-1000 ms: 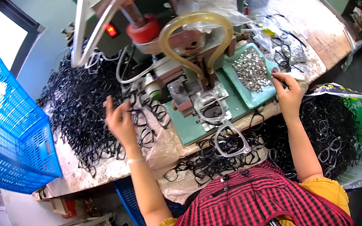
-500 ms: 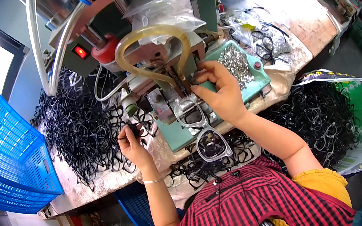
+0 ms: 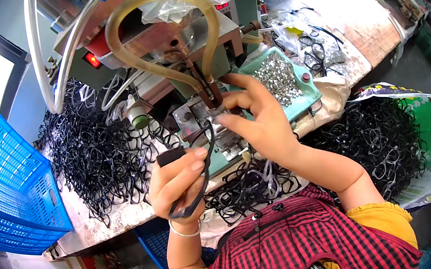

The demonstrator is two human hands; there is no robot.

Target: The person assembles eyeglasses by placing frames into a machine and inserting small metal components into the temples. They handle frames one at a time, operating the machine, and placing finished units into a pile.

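Observation:
A black eyeglass frame (image 3: 204, 177) is in my left hand (image 3: 177, 183), whose fingers are curled around it; one end reaches up to the machine's metal fixture (image 3: 213, 122). A black block-shaped piece (image 3: 170, 155) shows by the left fingertips; I cannot tell what it belongs to. My right hand (image 3: 259, 117) is at the fixture, thumb and fingers drawn together beside the copper-coloured prongs (image 3: 208, 93). Whatever is between its fingertips is too small to make out. A yellowish hose (image 3: 131, 71) loops down to the prongs.
Black frames are heaped (image 3: 95, 149) on the left bench, and more fill a sack (image 3: 363, 132) at right. Beside my right hand, a green tray (image 3: 306, 97) holds small metal parts. More frames lie below the fixture (image 3: 247, 186); a blue crate (image 3: 13, 185) stands left.
The clear frame has left the fixture. My left hand has moved right and now holds a black frame. My right hand stays by the fixture; the prongs and hose have shifted in view.

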